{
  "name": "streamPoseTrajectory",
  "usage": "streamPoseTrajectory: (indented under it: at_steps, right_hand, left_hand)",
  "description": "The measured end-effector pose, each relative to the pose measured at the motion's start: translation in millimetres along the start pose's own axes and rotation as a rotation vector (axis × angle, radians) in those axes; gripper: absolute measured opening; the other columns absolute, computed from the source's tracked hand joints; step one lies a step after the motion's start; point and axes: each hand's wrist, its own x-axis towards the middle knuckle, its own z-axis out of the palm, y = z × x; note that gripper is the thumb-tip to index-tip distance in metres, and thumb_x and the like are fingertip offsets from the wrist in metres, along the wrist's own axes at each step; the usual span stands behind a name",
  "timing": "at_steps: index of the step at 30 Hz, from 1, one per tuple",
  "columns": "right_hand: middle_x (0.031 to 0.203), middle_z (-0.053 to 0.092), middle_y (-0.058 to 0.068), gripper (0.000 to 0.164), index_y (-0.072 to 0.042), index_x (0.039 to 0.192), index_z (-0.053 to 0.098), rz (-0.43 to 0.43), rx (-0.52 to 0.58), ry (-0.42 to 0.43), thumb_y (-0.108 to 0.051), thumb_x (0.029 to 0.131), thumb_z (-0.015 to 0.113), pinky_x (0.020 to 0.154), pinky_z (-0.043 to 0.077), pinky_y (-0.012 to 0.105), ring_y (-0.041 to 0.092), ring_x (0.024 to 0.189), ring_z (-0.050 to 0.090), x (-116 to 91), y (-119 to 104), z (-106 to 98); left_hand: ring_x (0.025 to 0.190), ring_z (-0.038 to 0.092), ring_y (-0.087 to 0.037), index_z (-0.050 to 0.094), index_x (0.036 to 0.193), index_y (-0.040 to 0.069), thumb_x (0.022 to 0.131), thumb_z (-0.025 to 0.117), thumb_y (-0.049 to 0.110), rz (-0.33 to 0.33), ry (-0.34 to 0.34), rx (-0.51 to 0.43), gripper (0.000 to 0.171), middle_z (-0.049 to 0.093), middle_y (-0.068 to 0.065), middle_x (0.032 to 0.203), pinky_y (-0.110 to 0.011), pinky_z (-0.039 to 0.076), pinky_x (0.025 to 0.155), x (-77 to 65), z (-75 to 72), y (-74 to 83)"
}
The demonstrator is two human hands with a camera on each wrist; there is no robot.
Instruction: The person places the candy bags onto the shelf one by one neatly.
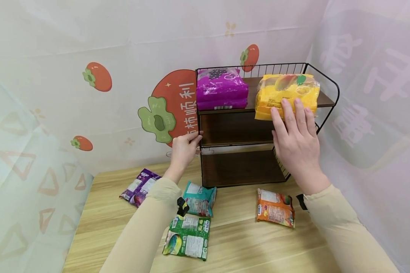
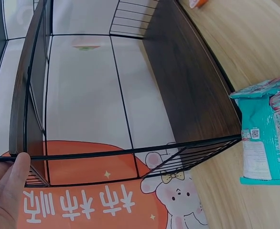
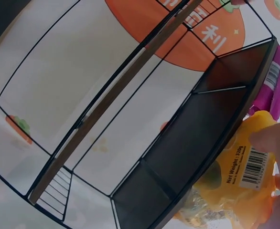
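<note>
A black wire rack with dark wooden shelves stands against the backdrop. My left hand pinches its left front upright between thumb and fingers; the left wrist view shows the thumb by the middle shelf's edge. On the top shelf, a yellow mango candy bag lies at the right, its lower front hanging past the shelf edge. My right hand rests extended fingers against the front of that bag. A purple candy bag with dark berries sits at the top shelf's left end.
On the wooden table lie a purple packet, a teal packet, a green packet and an orange packet. Printed cloth walls enclose the table, close on the rack's right side.
</note>
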Motion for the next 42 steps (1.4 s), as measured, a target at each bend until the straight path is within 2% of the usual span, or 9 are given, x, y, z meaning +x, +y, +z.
streamPoseTrajectory:
  at_steps: [5,14,20,25,31,36,42]
  right_hand:
    - [0.151,0.052,0.017,0.036,-0.005,0.140,0.056,0.029,0.000,0.046,-0.013,0.107,0.046,0.122,0.028,0.051,0.037,0.146,0.040,4,3,3]
    - [0.145,0.056,0.018,0.034,-0.004,0.134,0.060,0.073,-0.008,0.073,-0.009,0.104,0.046,0.122,0.028,0.051,0.038,0.141,0.045,5,16,6]
    - [0.136,0.062,0.017,0.033,-0.003,0.124,0.063,0.089,0.019,0.114,0.002,0.105,0.037,0.122,0.028,0.052,0.038,0.135,0.050,13,30,7]
    - [0.131,0.063,0.020,0.034,0.001,0.119,0.062,0.077,0.070,0.105,0.007,0.103,0.033,0.122,0.028,0.053,0.041,0.132,0.052,19,42,6]
    - [0.127,0.066,0.020,0.034,0.002,0.117,0.063,0.056,0.119,0.097,0.015,0.098,0.038,0.122,0.028,0.053,0.040,0.132,0.052,22,56,11]
    - [0.128,0.068,0.020,0.039,0.003,0.122,0.064,0.013,0.128,0.066,0.017,0.096,0.039,0.122,0.028,0.052,0.040,0.133,0.052,22,70,15]
    - [0.131,0.066,0.021,0.042,0.004,0.126,0.063,0.001,0.117,0.028,0.017,0.093,0.039,0.123,0.027,0.052,0.042,0.136,0.051,21,82,18]
  left_hand:
    - [0.081,0.076,-0.027,0.073,0.125,0.006,0.102,0.065,0.017,0.006,0.004,0.007,0.027,0.074,-0.017,0.116,-0.028,0.061,0.059,0.0,-0.7,-0.3]
    - [0.085,0.076,-0.027,0.075,0.124,0.008,0.102,0.064,0.018,0.008,0.002,0.028,0.026,0.075,-0.015,0.114,-0.029,0.061,0.061,0.6,-1.0,0.3]
    - [0.082,0.076,-0.026,0.074,0.125,0.008,0.102,0.065,0.018,0.013,0.004,0.043,0.027,0.075,-0.016,0.115,-0.029,0.061,0.061,0.4,-0.2,0.6]
    - [0.078,0.076,-0.026,0.074,0.125,0.007,0.102,0.064,0.019,0.002,0.002,0.037,0.027,0.074,-0.016,0.117,-0.029,0.061,0.060,0.0,-0.2,2.0]
    - [0.078,0.076,-0.029,0.073,0.126,0.006,0.102,0.064,0.018,-0.006,0.005,0.029,0.028,0.074,-0.016,0.118,-0.028,0.061,0.059,-0.3,0.5,1.6]
    - [0.075,0.076,-0.030,0.073,0.126,0.006,0.103,0.064,0.018,-0.008,0.006,0.025,0.028,0.073,-0.017,0.119,-0.029,0.061,0.060,-0.6,0.1,1.4]
    - [0.082,0.075,-0.031,0.074,0.125,0.006,0.103,0.064,0.018,-0.014,0.002,0.004,0.028,0.074,-0.017,0.117,-0.028,0.061,0.060,-1.4,0.7,0.7]
